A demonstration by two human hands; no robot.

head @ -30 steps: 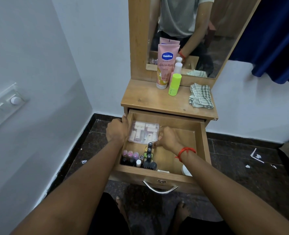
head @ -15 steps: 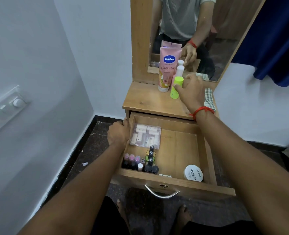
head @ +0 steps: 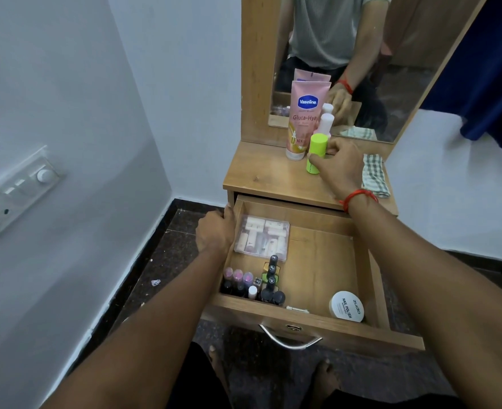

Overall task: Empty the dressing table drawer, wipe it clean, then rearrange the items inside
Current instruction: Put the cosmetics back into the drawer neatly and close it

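The wooden drawer (head: 362, 261) stands pulled out. It holds a clear plastic box of small tubes (head: 262, 240) at the back left, nail polish bottles (head: 252, 286) at the front left and a white nail polish remover tub (head: 347, 306) at the front right. My left hand (head: 216, 233) grips the drawer's left wall. On the table top (head: 261, 175), my right hand (head: 336, 166) closes its fingers around a lime green bottle (head: 315, 152). A pink Vaseline tube (head: 304, 119) and a white-capped bottle (head: 326, 122) stand just behind it.
A checked cloth (head: 375, 175) lies on the table top at the right. The mirror (head: 362, 54) rises behind the table. A white wall with a switch panel (head: 16, 196) is at the left, and a blue curtain (head: 485, 69) at the right. My bare feet show below the drawer.
My right hand left the clear box in the drawer, rose to the table top and closed on the green bottle. My left hand stayed on the drawer's left wall.
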